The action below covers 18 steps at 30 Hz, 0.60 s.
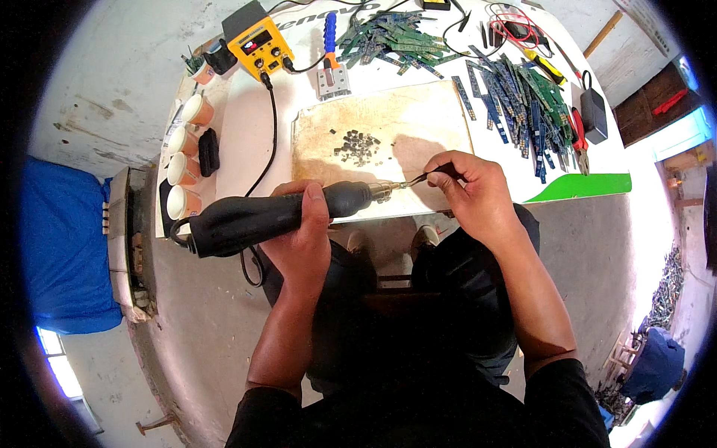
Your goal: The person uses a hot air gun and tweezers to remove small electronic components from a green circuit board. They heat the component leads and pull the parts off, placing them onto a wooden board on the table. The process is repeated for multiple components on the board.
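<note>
A black hot-air gun (243, 218) lies across my left hand (302, 243), which is wrapped round its body with the thumb on top. Its metal nozzle (382, 191) points right, toward my right hand (478, 196). That hand pinches dark tweezers (418, 180), whose tips reach close to the nozzle; whether they touch it or grip anything is too small to tell. Just beyond the nozzle, a loose cluster of small dark chips (358, 147) lies on a stained beige board (433, 112).
Heaps of narrow circuit-board strips (396, 41) lie at the back and right. A yellow soldering station (258, 45) stands back left, near paper cups (184, 169). Red-handled pliers (579, 138) and a black adapter (594, 112) lie at the right. A black cord (272, 127) crosses the table's left side.
</note>
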Each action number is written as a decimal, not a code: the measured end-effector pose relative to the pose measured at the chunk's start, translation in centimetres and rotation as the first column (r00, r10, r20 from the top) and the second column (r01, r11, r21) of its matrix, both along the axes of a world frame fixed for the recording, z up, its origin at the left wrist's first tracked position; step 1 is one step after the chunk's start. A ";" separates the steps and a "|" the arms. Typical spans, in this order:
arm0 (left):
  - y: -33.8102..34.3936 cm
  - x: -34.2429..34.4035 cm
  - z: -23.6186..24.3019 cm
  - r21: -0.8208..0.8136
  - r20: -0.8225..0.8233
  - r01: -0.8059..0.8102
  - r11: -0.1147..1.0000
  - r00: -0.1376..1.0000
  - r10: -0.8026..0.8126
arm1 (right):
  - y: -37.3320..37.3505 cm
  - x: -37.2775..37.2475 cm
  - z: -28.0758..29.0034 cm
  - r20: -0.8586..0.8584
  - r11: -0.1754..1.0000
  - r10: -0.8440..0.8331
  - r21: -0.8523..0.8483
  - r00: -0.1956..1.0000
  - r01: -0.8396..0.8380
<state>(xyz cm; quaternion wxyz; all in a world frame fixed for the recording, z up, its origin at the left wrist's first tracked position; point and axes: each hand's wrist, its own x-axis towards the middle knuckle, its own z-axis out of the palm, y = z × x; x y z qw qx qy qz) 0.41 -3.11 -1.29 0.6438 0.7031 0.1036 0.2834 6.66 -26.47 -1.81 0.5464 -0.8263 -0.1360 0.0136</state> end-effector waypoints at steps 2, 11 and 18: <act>-0.1 0.1 0.0 0.013 -0.004 -0.015 1.000 1.000 0.015 | -0.1 0.1 -0.1 0.040 1.000 0.004 -0.019 0.999 -0.003; 0.1 0.1 -0.5 0.017 0.010 -0.009 1.000 1.000 0.009 | 0.2 -0.2 0.2 0.158 0.997 0.042 -0.070 0.987 -0.031; -0.1 0.2 -0.5 0.000 0.016 -0.003 1.000 1.000 0.003 | 0.1 0.1 0.1 0.121 0.997 0.018 -0.079 0.993 -0.008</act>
